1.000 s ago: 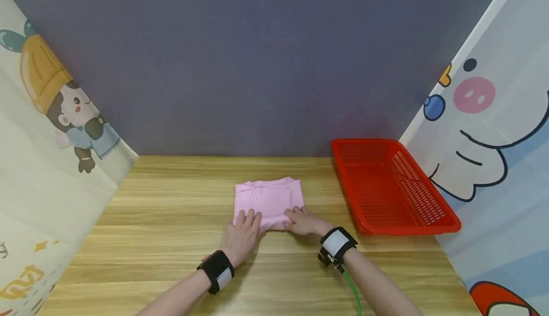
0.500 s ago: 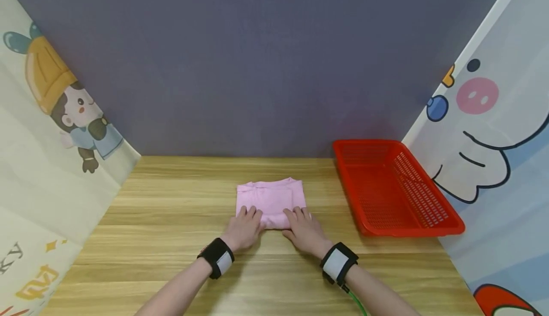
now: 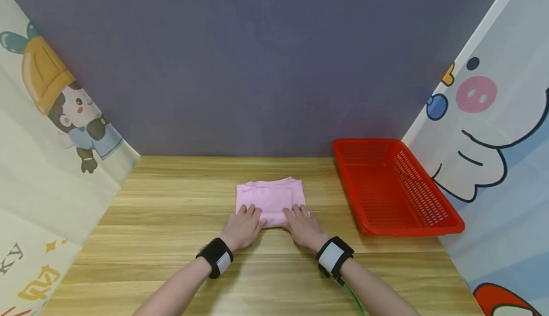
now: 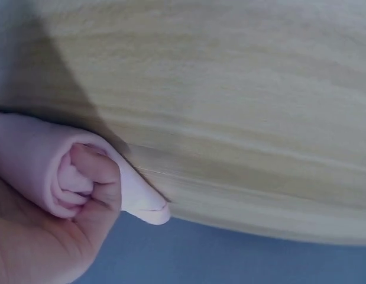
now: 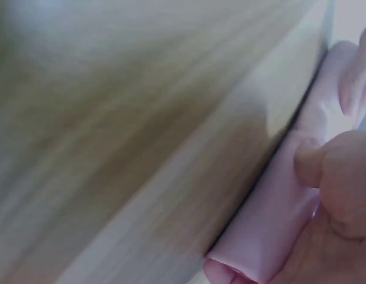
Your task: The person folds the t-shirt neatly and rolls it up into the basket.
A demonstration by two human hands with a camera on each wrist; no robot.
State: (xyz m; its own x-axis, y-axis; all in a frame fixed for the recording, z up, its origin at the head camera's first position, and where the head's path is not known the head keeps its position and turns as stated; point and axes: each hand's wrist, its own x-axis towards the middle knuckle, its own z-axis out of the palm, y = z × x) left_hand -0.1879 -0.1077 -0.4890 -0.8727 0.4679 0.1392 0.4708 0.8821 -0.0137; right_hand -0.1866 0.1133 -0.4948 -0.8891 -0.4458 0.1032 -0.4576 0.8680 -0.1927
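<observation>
A pink cloth [image 3: 272, 200] lies on the wooden table, its near edge rolled up and its far part flat in folded layers. My left hand [image 3: 242, 228] grips the left end of the roll. In the left wrist view, the rolled cloth [image 4: 38, 151] shows a spiral end, with a curled finger [image 4: 100, 168] tucked against it. My right hand [image 3: 303, 226] holds the right part of the roll, fingers over the top. The right wrist view shows its thumb [image 5: 310, 163] pressed on the side of the rolled cloth [image 5: 262, 222].
A red plastic basket [image 3: 381, 197] with perforated sides stands to the right of the cloth on the table [image 3: 180, 201]. A dark grey panel [image 3: 257, 68] rises behind the table. Printed curtains [image 3: 47, 187] hang at both sides. A green cable [image 3: 353, 297] runs from the right wristband.
The right hand has shifted from the cloth's right corner to lie over the near roll, fingers pointing forward. The roll's near edge has moved slightly away from me; the left hand has barely moved.
</observation>
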